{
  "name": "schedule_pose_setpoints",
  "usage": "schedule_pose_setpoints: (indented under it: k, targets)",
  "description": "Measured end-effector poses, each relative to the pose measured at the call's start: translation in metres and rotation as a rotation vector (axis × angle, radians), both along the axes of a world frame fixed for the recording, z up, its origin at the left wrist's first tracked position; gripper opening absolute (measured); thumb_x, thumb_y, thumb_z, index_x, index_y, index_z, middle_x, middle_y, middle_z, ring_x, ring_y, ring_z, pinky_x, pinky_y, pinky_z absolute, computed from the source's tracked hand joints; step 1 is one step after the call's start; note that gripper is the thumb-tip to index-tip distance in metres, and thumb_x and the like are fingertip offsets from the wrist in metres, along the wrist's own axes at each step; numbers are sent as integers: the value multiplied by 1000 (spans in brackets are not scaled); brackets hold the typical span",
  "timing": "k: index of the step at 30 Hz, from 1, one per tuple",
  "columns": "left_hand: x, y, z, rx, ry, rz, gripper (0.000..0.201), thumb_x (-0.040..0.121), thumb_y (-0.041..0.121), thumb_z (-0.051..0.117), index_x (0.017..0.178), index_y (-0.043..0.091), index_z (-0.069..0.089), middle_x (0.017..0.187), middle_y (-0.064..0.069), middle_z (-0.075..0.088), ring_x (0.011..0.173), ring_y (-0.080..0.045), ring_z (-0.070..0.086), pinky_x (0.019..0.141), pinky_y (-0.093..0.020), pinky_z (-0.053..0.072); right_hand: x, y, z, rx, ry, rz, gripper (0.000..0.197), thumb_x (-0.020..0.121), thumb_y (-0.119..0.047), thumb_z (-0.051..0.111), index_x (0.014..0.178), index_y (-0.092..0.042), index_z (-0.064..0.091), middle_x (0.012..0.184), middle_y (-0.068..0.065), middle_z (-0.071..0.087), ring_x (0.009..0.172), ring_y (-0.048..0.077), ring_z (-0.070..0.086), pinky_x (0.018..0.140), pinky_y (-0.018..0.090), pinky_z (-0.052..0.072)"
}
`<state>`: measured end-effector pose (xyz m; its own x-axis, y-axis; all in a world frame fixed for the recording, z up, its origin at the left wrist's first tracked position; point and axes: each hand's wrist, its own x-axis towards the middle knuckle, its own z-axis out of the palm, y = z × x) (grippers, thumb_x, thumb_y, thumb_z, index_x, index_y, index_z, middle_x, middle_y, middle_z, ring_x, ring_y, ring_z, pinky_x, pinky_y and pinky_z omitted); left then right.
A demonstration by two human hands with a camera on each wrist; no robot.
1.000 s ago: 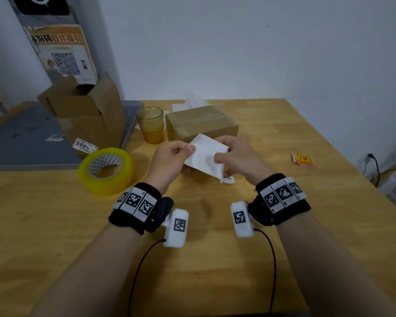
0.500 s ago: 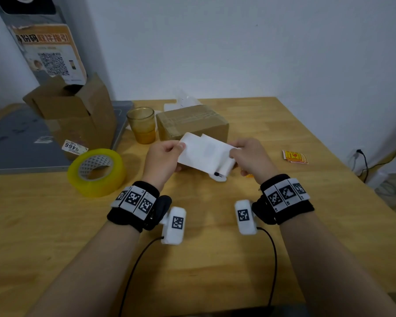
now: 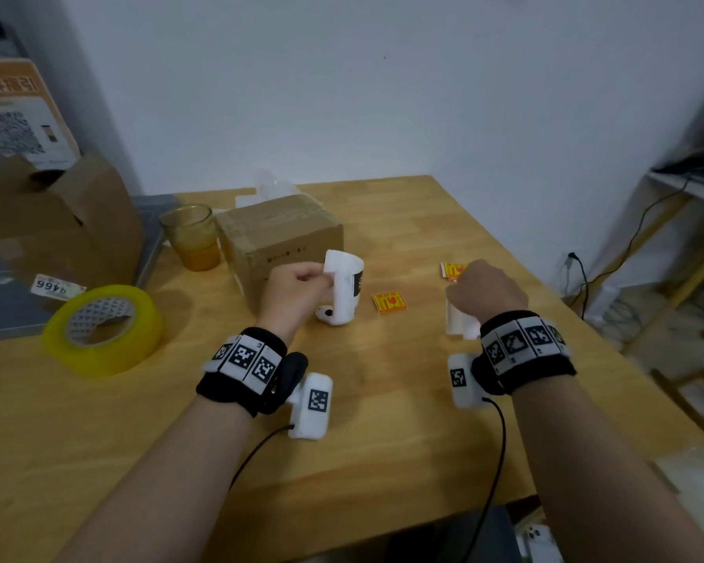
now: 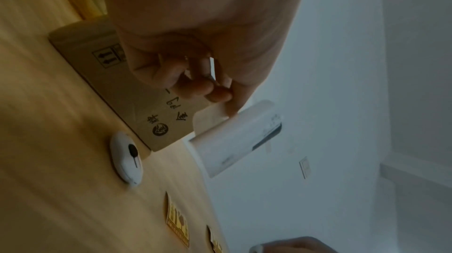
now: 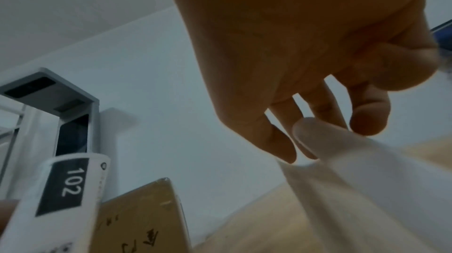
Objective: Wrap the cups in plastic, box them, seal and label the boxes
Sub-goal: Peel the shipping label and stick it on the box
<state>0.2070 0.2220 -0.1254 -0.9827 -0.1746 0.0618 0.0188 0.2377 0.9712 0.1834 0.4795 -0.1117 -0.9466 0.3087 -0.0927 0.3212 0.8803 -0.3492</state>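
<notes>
My left hand [image 3: 327, 279] pinches the top edge of a curled white label [image 3: 344, 292] with a black patch reading 102 [image 5: 61, 185]; it hangs upright just in front of the taped-up cardboard box [image 3: 277, 233]. In the left wrist view, thumb and fingers [image 4: 220, 95] clamp the label [image 4: 234, 137]. My right hand [image 3: 486, 288] is off to the right, low over the table, with a strip of white backing paper [image 3: 462, 325] at its fingertips; in the right wrist view the backing paper [image 5: 354, 179] runs from between thumb and fingers. An amber glass cup [image 3: 192, 237] stands left of the box.
A yellow tape roll [image 3: 102, 331] lies at the left front, an open cardboard box [image 3: 58, 221] behind it. Two red-and-yellow stickers [image 3: 389, 302] [image 3: 452, 270] lie on the wooden table [image 3: 383, 420]. A small white oval device [image 3: 325, 314] sits under the label. Crumpled plastic [image 3: 271, 186] lies behind the box.
Both hands held the white sheet together; now it is split. The left hand keeps the label, and the right hand has swung right and down with the backing paper.
</notes>
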Motion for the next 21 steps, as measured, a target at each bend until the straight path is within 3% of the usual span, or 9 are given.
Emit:
schedule_pose_setpoints:
  k: [3,5,7,9,11,13,15,17,21]
  targets:
    - [2,2,4,-11,-1,-15,14,93,20,72,87,31,77,68,21,69,57,10,58,56,-14,42,-3,-4,5,-49,91,67,30,95,-21,54,120,-16,69,133,9,60,120,36,56,94,42,51]
    - [5,-1,8,0,9,-7,10,94,21,72,89,26,79,70,16,71,57,3,59,48,-12,40,-4,-14,13,-225,210,185,33,97,-22,56,127,-22,70,132,0,64,125,24,57,100,36,48]
    - [9,-7,11,17,16,-8,14,97,20,67,91,23,80,75,6,75,58,-6,63,44,-17,38,-2,-33,23,-459,271,320,23,99,-26,60,116,-23,76,113,-6,71,107,5,63,86,25,47]
    - [14,-15,14,22,41,-5,21,97,18,62,96,26,81,83,3,78,62,-9,66,45,-22,39,-2,-56,29,-582,253,411,18,99,-33,64,103,-23,78,91,-7,73,69,-7,61,63,19,42]
    - [19,-23,19,67,83,17,24,98,14,61,96,26,82,88,5,80,72,-7,71,51,-23,50,-2,-80,33,-626,202,467,19,98,-38,66,95,-23,77,76,-7,70,51,3,51,49,19,38]
    - [23,-32,26,159,120,38,23,98,7,64,96,21,82,91,4,80,79,-6,74,60,-24,59,-4,-98,34,-682,154,514,23,97,-45,66,93,-25,76,77,-7,69,58,11,52,47,24,40]
    - [25,-43,31,194,173,70,23,95,1,65,99,18,80,92,4,79,77,-4,74,57,-18,54,-6,-114,34,-728,61,592,29,95,-56,65,102,-30,75,90,-11,72,75,11,63,57,29,50]
    - [22,-56,35,200,212,92,27,91,-3,65,102,16,80,95,2,80,85,-9,75,62,-19,55,-9,-130,31,-831,-52,703,36,93,-59,67,110,-29,76,99,-11,75,91,13,68,72,35,54]
    - [17,-75,39,245,201,79,34,94,-4,57,106,18,80,102,-3,80,94,-18,75,73,-30,59,-21,-156,26,-1064,-25,753,40,81,-44,81,105,-12,77,101,5,79,90,26,69,84,47,54]
